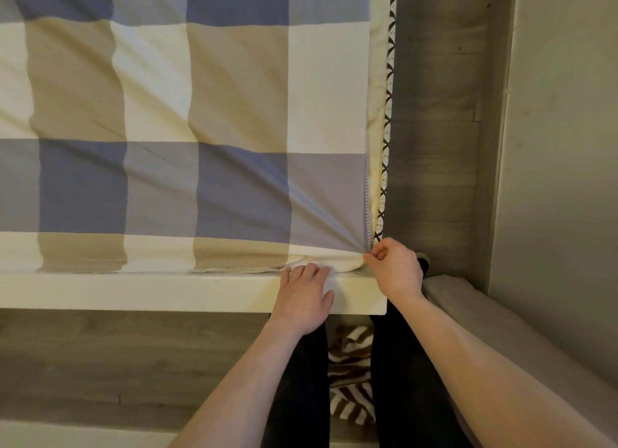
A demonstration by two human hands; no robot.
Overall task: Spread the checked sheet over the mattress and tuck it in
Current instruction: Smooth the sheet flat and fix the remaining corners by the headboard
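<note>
The checked sheet (187, 119), in blue, beige and cream squares, lies spread over the mattress (376, 89), whose cream side with a black-and-white patterned trim shows along the right edge. My right hand (396, 270) pinches the sheet's near right corner, and creases fan out from that pinch. My left hand (306, 297) rests flat on the white bed frame (167, 290), its fingertips pushing into the sheet's lower edge where it meets the frame.
Grey wood-look floor (438, 129) runs along the bed's right side up to a pale wall (561, 146). A grey padded piece (475, 317) lies at the lower right. A brown-and-white striped cloth (351, 380) lies on the floor between my dark-trousered legs.
</note>
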